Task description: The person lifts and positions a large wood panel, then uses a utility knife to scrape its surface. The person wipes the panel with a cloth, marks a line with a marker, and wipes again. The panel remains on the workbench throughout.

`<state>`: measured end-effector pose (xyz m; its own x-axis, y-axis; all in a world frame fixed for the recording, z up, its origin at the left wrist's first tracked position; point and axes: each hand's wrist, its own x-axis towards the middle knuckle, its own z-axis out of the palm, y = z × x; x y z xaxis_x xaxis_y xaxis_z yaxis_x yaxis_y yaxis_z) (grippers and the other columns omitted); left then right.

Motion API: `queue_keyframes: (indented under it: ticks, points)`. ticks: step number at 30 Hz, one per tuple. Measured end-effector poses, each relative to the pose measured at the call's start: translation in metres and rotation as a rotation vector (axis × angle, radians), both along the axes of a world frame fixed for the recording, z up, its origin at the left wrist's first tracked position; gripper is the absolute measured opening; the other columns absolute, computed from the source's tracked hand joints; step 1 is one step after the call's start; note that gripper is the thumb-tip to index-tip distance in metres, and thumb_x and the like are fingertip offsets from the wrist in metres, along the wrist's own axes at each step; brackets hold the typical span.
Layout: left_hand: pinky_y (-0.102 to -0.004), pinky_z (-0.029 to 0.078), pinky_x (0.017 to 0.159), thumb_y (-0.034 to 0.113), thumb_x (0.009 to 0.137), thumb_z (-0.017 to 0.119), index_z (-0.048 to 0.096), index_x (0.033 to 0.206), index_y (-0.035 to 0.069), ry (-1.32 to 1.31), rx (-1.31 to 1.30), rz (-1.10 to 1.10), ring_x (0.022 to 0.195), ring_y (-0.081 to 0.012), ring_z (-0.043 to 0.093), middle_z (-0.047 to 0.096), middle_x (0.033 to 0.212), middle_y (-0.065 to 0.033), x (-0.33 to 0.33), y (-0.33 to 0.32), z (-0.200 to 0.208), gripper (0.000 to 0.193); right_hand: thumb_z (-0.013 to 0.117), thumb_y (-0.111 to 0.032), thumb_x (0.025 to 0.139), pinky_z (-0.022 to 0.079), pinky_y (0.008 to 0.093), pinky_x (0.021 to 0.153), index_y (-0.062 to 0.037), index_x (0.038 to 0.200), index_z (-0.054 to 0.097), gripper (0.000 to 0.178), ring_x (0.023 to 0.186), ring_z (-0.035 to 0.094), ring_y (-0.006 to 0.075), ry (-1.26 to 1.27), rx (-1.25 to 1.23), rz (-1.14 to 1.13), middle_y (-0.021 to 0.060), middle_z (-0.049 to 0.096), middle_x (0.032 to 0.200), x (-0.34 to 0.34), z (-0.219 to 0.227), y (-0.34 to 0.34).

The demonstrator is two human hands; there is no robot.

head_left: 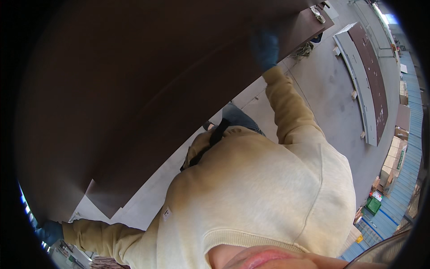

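Observation:
A large dark brown panel point(148, 98) spreads in front of me, from the upper right down to the lower left, with a notch in its near edge. My right hand point(266, 47), in a blue glove, is over the panel close to its near edge. Motion smears its fingers. Far to the left, my left hand point(50, 232), also blue-gloved, is beside the panel's left end. It is small and dim there, so its fingers and any hold on the edge cannot be made out.
A long grey and brown panel point(358, 80) lies at the right on small blocks on the grey floor point(309, 98). A small whitish item point(318, 14) rests on the brown panel's far right end. A green bin point(372, 205) and stacked boxes point(393, 157) stand along the right side.

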<state>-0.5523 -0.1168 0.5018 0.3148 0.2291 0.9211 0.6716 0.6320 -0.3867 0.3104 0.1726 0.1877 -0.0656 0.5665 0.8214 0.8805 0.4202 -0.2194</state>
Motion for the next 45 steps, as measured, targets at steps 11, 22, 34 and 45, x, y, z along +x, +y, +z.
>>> queue_keyframes:
  ticks: [11,22,34,45]
  points:
    - [-0.0508,0.052,0.063,0.036,0.111,0.041,0.056,0.109,0.001,-0.111,-0.108,-0.191,0.063,-0.0334,0.065,0.067,0.077,-0.0167,0.084,0.021,-0.047,0.038,0.061,-0.037,0.098,0.047,0.0494,0.105,-0.0158,0.141,0.062,0.048,0.129,0.057,0.0342,-0.743,-0.666,0.921,0.0108,0.060,0.144,-0.098,-0.162,-0.156]
    - [-0.0512,0.057,0.068,0.039,0.111,0.041,0.054,0.102,0.003,-0.196,-0.125,-0.406,0.064,-0.0325,0.068,0.069,0.076,-0.0178,0.156,0.020,-0.086,0.040,0.058,-0.050,0.103,0.056,0.0409,0.098,0.0017,0.146,0.051,0.068,0.108,0.068,0.0250,1.305,-0.337,0.523,0.0153,0.067,0.127,0.024,0.101,-0.052]
    - [-0.0516,0.061,0.073,0.043,0.111,0.041,0.051,0.095,0.004,-0.145,-0.089,-0.556,0.065,-0.0316,0.071,0.072,0.075,-0.0190,0.184,-0.118,-0.079,0.043,0.031,-0.092,0.090,0.037,0.0583,0.117,-0.0016,0.152,0.043,0.110,0.136,0.050,0.0368,1.562,-0.641,0.419,0.0191,0.052,0.150,0.054,0.254,-0.119]
    - [-0.0565,0.060,0.090,0.053,0.112,0.025,0.062,0.114,0.004,-0.013,-0.101,-0.639,0.076,-0.0301,0.072,0.074,0.088,-0.0186,0.224,-0.216,-0.130,0.062,0.058,-0.008,0.094,0.048,0.0548,0.109,0.0000,0.140,0.049,0.048,0.124,0.060,0.0374,1.845,-0.827,0.587,0.0195,0.061,0.135,0.130,0.217,-0.210]
